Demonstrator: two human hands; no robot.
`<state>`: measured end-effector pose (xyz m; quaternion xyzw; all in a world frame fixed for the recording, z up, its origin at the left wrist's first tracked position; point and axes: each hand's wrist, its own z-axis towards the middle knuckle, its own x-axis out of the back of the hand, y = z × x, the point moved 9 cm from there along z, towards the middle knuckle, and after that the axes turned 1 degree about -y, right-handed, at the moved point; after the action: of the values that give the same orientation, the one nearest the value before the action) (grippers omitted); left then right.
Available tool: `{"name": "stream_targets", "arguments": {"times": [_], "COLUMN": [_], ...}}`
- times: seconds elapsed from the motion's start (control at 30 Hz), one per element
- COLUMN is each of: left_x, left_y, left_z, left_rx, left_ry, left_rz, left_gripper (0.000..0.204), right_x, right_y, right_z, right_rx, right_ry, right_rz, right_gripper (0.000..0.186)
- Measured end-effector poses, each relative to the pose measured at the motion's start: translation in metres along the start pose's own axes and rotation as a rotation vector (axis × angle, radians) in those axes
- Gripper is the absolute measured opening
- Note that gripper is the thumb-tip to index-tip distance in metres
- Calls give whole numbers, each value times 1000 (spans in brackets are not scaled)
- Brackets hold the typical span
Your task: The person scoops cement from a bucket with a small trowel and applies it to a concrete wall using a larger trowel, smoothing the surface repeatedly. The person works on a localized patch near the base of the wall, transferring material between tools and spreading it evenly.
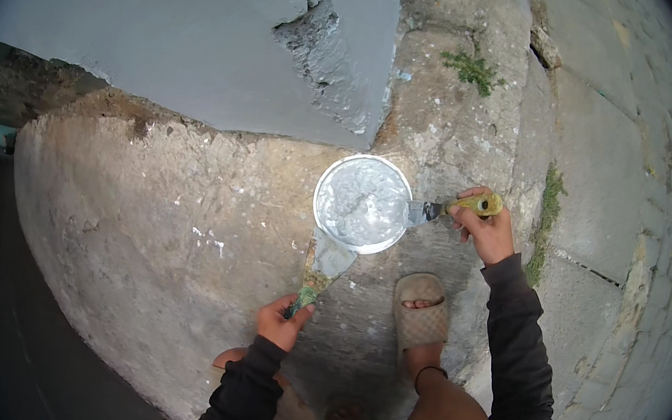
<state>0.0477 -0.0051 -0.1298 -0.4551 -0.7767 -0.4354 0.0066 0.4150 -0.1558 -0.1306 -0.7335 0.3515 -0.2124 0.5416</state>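
Note:
A round white tub [355, 243] of pale grey paste [364, 197] stands on the concrete ground by the wall's corner. My left hand [283, 323] is closed around the green, stained handle of a wide putty knife [331, 258], whose broad blade reaches the tub's near rim. On the tub's right side, my right hand [484, 226] grips the yellowish handle of a second putty knife [430, 213]. That blade's tip is at the rim; whether it touches the paste I cannot tell.
Ahead rises a grey painted wall [181, 25] with a rough broken patch [320, 49]. Weeds [471, 70] grow from the worn concrete [176, 248]. My sandalled foot [423, 308] stands just below the tub. Paving [637, 209] runs along the right, and the concrete edge drops to dark ground at left.

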Motion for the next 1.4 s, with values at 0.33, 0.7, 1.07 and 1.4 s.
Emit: {"name": "stream_targets", "arguments": {"times": [0.33,0.7,1.07,1.4], "left_x": [-3,-8,-9,-9], "left_y": [-13,-13,-21,-21], "left_z": [10,17,17,17], "left_rx": [160,150,201,240], "left_ry": [-71,-116,-108,-120], "left_rz": [-57,-108,-160,-227], "left_gripper": [26,26,26,28], "right_x": [-50,-69,-51,-33], "right_y": [13,2,21,55], "right_z": [60,68,41,0], "right_rx": [-25,-40,-113,-188], "right_ry": [-208,-401,-167,67], "right_rz": [24,-113,-83,7], "right_gripper": [25,25,26,25]}}
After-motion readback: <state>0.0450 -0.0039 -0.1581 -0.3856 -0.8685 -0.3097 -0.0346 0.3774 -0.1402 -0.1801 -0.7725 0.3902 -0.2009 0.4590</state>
